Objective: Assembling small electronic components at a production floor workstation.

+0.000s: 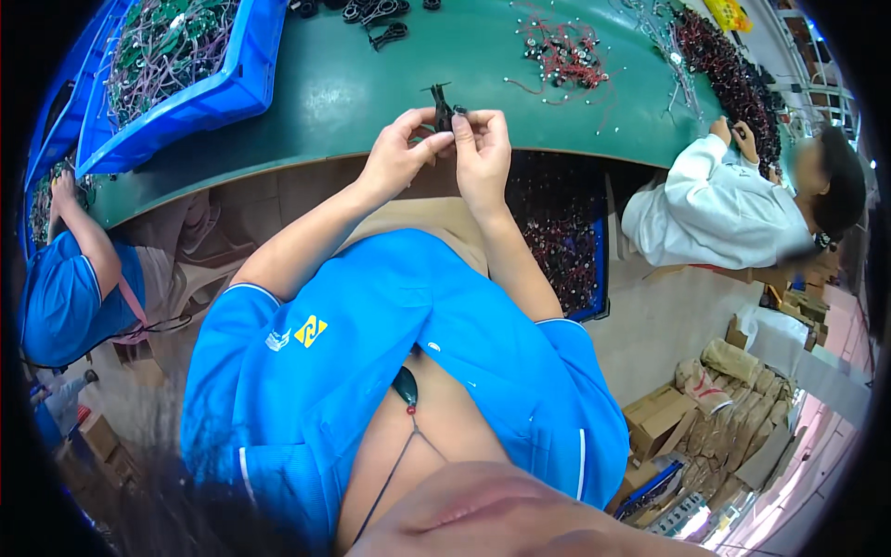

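Just over the near edge of the green table (371,84), both hands hold one small black plastic part (443,110) with a thin crosspiece at its top. My left hand (406,151) pinches it from the left between thumb and fingers. From the right, my right hand (481,153) closes on it, thumb laid against its side. A small dark round piece (459,110) shows by the right fingertips; whether it belongs to the part I cannot tell. The fingers hide the part's lower end. Farther back on the table lie several loose black plastic parts (388,35).
At left a blue bin (255,70) holds green boards and wires. Red-wired pieces (566,60) lie back right, beside a long dark heap of wired parts (724,65). A blue-edged crate (601,260) sits below the table. Co-workers (719,200) flank me on both sides.
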`<state>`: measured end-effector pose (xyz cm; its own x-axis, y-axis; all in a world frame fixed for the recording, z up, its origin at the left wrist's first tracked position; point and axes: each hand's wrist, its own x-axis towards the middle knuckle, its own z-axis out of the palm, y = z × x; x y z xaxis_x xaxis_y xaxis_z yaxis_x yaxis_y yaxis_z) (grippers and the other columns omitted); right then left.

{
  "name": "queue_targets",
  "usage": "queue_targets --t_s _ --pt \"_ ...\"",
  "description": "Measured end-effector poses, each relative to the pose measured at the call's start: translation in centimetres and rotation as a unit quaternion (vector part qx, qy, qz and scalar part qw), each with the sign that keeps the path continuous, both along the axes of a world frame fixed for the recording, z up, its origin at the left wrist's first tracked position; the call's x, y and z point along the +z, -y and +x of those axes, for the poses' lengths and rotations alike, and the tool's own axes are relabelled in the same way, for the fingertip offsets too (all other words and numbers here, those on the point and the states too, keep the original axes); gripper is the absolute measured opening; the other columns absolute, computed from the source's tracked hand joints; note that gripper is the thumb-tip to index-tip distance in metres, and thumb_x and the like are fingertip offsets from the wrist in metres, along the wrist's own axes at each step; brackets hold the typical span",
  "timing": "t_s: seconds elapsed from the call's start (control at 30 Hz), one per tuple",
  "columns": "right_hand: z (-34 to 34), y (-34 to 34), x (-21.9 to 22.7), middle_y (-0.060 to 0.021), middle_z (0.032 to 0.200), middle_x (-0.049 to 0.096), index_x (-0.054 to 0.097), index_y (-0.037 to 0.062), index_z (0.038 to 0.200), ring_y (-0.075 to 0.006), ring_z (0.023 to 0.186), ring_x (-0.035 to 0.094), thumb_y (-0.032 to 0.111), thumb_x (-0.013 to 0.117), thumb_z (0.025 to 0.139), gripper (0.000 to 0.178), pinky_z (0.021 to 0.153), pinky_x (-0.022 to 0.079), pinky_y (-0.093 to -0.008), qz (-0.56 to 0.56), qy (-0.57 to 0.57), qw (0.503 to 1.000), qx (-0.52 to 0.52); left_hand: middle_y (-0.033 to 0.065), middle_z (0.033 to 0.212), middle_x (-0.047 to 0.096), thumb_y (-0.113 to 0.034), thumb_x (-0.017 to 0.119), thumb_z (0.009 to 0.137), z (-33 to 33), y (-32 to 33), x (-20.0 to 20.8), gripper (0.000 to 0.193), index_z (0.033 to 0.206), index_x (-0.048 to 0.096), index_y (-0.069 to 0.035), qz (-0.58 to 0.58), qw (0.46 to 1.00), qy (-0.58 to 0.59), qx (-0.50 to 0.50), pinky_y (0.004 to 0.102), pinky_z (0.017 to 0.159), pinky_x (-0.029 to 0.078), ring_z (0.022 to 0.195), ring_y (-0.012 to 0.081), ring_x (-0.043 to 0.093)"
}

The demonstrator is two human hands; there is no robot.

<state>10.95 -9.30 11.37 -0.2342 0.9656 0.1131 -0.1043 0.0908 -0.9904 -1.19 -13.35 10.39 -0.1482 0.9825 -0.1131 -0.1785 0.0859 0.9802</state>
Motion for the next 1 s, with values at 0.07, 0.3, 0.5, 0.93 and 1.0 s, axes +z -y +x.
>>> queue_targets --t_s 0.07,0.3,0.5,0.93,1.0 --pt "0.1 0.0 0.0 -0.0055 0.072 0.056 0.049 0.0019 0.091 -0.0107 0.056 0.053 0.004 0.054 0.092 0.006 0.051 0.045 -0.0215 -0.012 -0.005 1.0 0.013 0.0058 0.086 0.062 -0.006 0.058 0.089 -0.1 0.0 -0.5 0.026 0.115 0.057 -0.001 0.01 1.0 -0.004 0.014 0.0213 0.061 0.048 0.073 0.0106 0.057" --pt "1.2 -0.9 -0.8 -0.004 0.078 0.057 0.054 0.0005 0.093 -0.0103 0.059 0.051 0.003 0.056 0.092 0.004 0.055 0.043 -0.0205 0.085 0.057 0.995 -0.007 0.0062 0.088 0.063 -0.005 0.055 0.091 -1.0 -0.3 -0.7 0.025 0.115 0.058 -0.001 0.044 0.997 0.013 0.056 0.021 0.061 0.049 0.072 0.0105 0.058" --pt "1.1 -0.9 0.5 -0.0032 0.074 0.057 0.059 0.003 0.087 -0.0113 0.057 0.047 0.002 0.06 0.086 0.002 0.051 0.038 -0.0257 0.246 0.17 0.954 -0.023 0.0064 0.092 0.062 -0.006 0.051 0.094 -2.2 0.0 -0.3 0.027 0.12 0.056 -0.001 0.02 0.994 -0.104 0.009 0.0209 0.067 0.049 0.073 0.0098 0.056" --pt "1.5 -0.2 0.3 0.0001 0.061 0.053 0.059 0.0042 0.084 -0.0096 0.05 0.041 0.01 0.059 0.088 0.007 0.047 0.033 -0.0239 0.087 0.218 0.97 0.066 0.0052 0.084 0.061 0.0 0.047 0.094 -1.9 0.5 1.0 0.029 0.121 0.058 -0.002 0.028 0.994 -0.109 -0.012 0.0217 0.065 0.048 0.068 0.0106 0.055" --pt "1.5 -0.1 0.4 0.0004 0.06 0.053 0.059 0.0039 0.084 -0.0083 0.049 0.04 0.011 0.058 0.089 0.008 0.046 0.032 -0.0231 0.054 0.187 0.976 0.094 0.0054 0.085 0.06 0.001 0.047 0.094 -1.9 0.4 1.0 0.03 0.121 0.058 -0.003 0.022 0.995 -0.094 -0.001 0.022 0.065 0.048 0.068 0.0106 0.054"
